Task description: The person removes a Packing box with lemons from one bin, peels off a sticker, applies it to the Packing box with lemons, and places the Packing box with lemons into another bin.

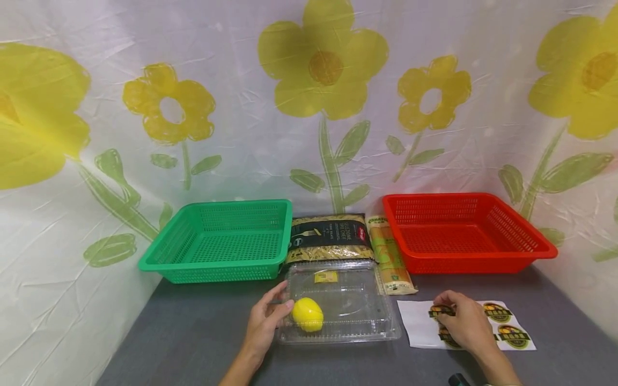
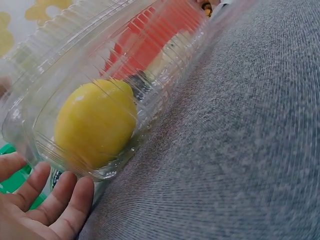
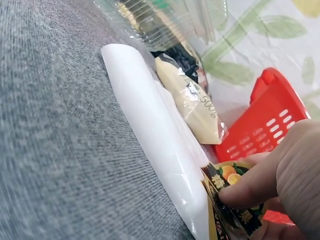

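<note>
A clear plastic clamshell box (image 1: pixel 345 305) lies on the table with its lid down, a yellow lemon (image 1: pixel 308 314) inside at its left end. My left hand (image 1: pixel 264 321) rests against the box's left edge, fingers loosely extended; the left wrist view shows the fingertips (image 2: pixel 82 187) right at the corner beside the lemon. To the right lies a white sheet (image 1: pixel 417 324) of round black-and-gold fruit stickers. My right hand (image 1: pixel 465 319) pinches one sticker (image 3: pixel 232 180) between thumb and fingers, and it stands bent up from the curled sheet.
Behind the box lie a black bag of pasta (image 1: pixel 333 236) and a long packet of noodles (image 1: pixel 392 257). A green basket (image 1: pixel 217 271) stands at the back left, a red basket (image 1: pixel 478 262) at the back right. A flowered cloth (image 1: pixel 241 161) hangs behind the table.
</note>
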Demonstrator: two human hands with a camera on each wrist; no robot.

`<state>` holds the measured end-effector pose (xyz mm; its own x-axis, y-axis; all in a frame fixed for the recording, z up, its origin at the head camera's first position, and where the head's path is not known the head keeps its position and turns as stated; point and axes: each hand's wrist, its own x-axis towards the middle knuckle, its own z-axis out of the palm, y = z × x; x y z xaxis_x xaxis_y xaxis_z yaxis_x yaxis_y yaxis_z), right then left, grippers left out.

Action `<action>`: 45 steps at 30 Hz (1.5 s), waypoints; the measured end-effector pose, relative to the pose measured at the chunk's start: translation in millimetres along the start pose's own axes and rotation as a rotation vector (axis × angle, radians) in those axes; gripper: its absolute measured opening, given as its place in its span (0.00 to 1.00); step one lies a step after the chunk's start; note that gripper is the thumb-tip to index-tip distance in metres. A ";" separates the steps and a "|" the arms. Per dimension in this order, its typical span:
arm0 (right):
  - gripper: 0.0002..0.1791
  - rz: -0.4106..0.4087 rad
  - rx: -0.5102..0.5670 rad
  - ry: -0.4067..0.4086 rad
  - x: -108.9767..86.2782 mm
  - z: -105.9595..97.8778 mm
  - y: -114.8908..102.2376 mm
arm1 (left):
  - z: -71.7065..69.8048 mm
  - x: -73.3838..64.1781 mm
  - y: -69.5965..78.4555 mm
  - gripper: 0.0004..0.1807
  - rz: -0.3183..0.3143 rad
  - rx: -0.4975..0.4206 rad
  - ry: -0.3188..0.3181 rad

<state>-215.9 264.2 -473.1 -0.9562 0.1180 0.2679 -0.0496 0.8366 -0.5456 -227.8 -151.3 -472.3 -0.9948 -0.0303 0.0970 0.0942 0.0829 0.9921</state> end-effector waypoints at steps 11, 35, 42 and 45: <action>0.11 -0.021 0.099 0.076 -0.9 -0.5 -5.4 | 1.0 0.2 1.6 0.28 0.005 0.008 0.013; 0.12 -0.196 0.472 0.174 11.7 1.7 -78.0 | 2.2 -1.3 -1.4 0.30 -0.001 -0.018 0.029; 0.10 -0.242 0.620 0.140 22.1 0.3 -106.7 | 1.9 -0.5 -2.1 0.29 0.001 -0.016 0.030; 0.10 -0.237 0.673 0.116 23.3 2.2 -117.5 | 1.7 0.0 -1.6 0.30 0.002 -0.014 0.026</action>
<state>-233.1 167.5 -404.5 -0.8627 0.0620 0.5019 -0.4544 0.3407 -0.8231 -228.0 -149.7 -474.1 -0.9933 -0.0559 0.1007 0.0968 0.0687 0.9929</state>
